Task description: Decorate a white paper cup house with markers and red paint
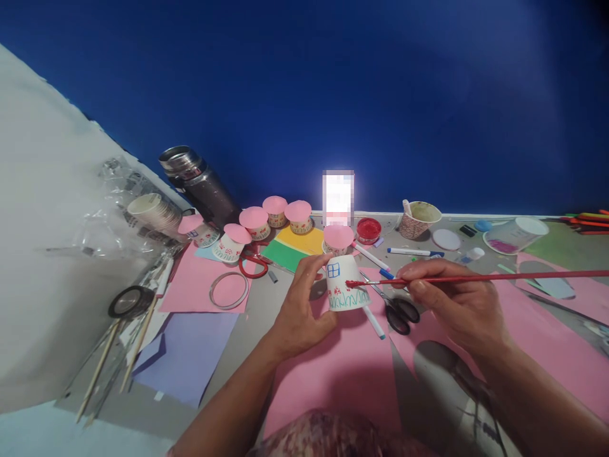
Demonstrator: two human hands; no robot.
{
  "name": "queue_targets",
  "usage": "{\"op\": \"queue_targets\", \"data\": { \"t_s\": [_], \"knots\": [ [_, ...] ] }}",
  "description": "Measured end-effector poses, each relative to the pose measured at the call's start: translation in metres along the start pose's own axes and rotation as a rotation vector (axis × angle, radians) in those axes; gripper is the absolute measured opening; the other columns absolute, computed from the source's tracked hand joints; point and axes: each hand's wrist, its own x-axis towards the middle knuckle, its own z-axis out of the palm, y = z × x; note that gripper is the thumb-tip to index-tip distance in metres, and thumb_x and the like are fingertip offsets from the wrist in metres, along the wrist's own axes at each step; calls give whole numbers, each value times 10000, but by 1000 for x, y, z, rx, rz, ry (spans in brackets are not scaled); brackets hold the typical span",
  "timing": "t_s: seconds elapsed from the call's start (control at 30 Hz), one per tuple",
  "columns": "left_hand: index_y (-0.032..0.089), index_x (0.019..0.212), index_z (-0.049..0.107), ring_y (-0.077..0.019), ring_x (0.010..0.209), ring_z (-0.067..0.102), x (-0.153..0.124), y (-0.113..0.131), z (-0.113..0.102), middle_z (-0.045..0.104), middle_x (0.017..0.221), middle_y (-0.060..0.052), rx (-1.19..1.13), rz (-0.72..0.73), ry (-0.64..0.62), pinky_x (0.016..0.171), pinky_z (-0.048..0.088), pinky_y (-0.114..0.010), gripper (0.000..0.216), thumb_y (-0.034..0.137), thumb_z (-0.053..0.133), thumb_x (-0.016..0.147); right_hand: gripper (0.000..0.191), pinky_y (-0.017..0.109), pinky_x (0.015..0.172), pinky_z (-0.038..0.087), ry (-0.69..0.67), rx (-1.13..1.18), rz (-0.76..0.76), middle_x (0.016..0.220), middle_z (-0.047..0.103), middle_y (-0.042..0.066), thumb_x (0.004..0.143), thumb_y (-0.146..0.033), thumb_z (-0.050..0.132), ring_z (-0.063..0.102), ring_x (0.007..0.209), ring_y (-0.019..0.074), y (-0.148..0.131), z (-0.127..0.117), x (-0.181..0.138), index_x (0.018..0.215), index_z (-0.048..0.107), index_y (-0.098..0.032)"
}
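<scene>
My left hand point(302, 308) grips an upturned white paper cup point(346, 266) by its left side, fingers behind and thumb low on the rim. A blue window, red flower marks and green grass are drawn on the cup. Between the fingertips of my right hand point(451, 301) is a red-handled paintbrush point(476, 277), its red-coated tip touching the cup's front. Just behind stands a cup with a pink paper roof point(338, 238), beside an open pot of red paint point(368, 230). Black-handled scissors point(402, 314) lie between my hands, on pink paper point(333, 381).
Several pink-roofed cups point(254, 221) stand at the back left, near a dark thermos point(202, 184) and stacked paper cups point(155, 212). Red-handled scissors point(254, 264), a tape ring point(229, 291) and purple paper point(190, 352) lie left. A patterned cup point(419, 220) and a marker point(413, 252) are right.
</scene>
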Motion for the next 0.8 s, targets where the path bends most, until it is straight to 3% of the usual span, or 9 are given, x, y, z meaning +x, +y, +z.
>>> {"op": "queue_targets", "data": {
  "t_s": [0.2, 0.53, 0.8],
  "knots": [
    [346, 1556, 460, -307, 1407, 532, 0, 0, 0, 516, 1500, -101, -2, -4, -7, 1128, 538, -482, 866, 77, 681, 763, 238, 277, 438, 523, 42, 31, 66, 732, 708, 25, 899, -508, 838, 616, 528, 147, -9, 6, -4, 917, 808, -272],
    [351, 1567, 449, -304, 1388, 548, 1, 1, 0, 535, 1483, -98, 22, 6, -9, 1126, 543, -484, 888, 64, 686, 761, 216, 282, 471, 525, 32, 7, 36, 777, 735, 29, 906, -498, 833, 646, 555, 152, -10, 5, -3, 924, 811, -284],
    [351, 1569, 448, -289, 1384, 551, 1, 2, 0, 531, 1487, -96, 12, 21, -5, 1122, 542, -465, 886, 54, 683, 768, 188, 294, 505, 544, -5, -71, -20, 818, 766, 61, 886, -467, 853, 720, 680, 210, -3, 2, 2, 896, 815, -283]
  ]
}}
